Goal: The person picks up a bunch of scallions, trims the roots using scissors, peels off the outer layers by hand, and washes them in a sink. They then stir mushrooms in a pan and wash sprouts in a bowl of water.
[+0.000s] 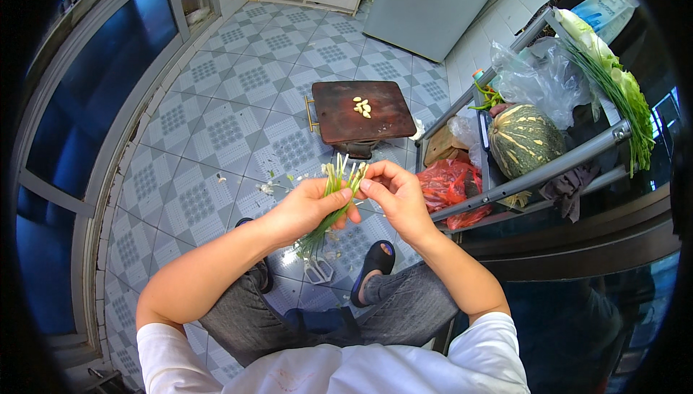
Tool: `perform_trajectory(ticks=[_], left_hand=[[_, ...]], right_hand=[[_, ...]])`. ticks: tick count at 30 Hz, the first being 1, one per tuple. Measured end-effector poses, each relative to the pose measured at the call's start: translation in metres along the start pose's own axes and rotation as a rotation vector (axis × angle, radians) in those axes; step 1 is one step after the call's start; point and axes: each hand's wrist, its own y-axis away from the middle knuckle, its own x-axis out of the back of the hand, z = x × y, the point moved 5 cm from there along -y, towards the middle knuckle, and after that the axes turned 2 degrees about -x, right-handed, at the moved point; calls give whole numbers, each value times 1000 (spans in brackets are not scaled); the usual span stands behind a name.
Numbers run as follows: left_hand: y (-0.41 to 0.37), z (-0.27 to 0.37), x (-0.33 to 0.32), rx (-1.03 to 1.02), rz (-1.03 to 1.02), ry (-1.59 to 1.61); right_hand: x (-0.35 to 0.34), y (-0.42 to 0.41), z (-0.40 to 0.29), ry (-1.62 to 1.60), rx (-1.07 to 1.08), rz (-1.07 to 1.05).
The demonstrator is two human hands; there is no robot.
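My left hand [319,204] is closed around a bunch of thin green stalks [337,183], probably chives or scallions, with pale root ends up and dark green leaves hanging below. The thumb and index finger of my right hand [387,188] pinch at the pale ends on the bunch's right side. Beyond the hands, several peeled garlic cloves [363,107] lie on a dark wooden cutting board [335,118]. On the floor between my feet are scissors with light handles [318,271], partly under the hanging leaves.
Vegetable scraps [266,188] litter the tiled floor. At the right, a metal rack [574,153] holds a green pumpkin [525,136], plastic bags, leafy lettuce [631,90] and long green stalks. A red plastic bag [449,183] sits lower down. A refrigerator [433,4] stands at the back.
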Motion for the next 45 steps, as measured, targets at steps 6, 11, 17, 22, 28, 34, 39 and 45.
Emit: perform_trajectory(ticks=[6,11,17,22,28,34,39,45], left_hand=[[-1,0,1,-43,-2,-79],[2,5,2,-30,46,16],[4,8,3,-29,43,7],[5,8,3,-44,38,-47],[2,5,2,-79,35,-176],[1,1,9,-114,99,-228],[4,8,7,-107,136,-285],[4,9,7,-102,146,-271]], right_hand=[[-1,-1,6,69,-40,-26],[2,0,4,15,-86,-21],[0,0,5,-58,-72,-35],[-1,0,5,-8,-85,-21],[2,-1,6,27,17,-9],[9,-2,2,34,11,56],[8,0,1,56,29,48],[-1,0,10,123,-20,-43]])
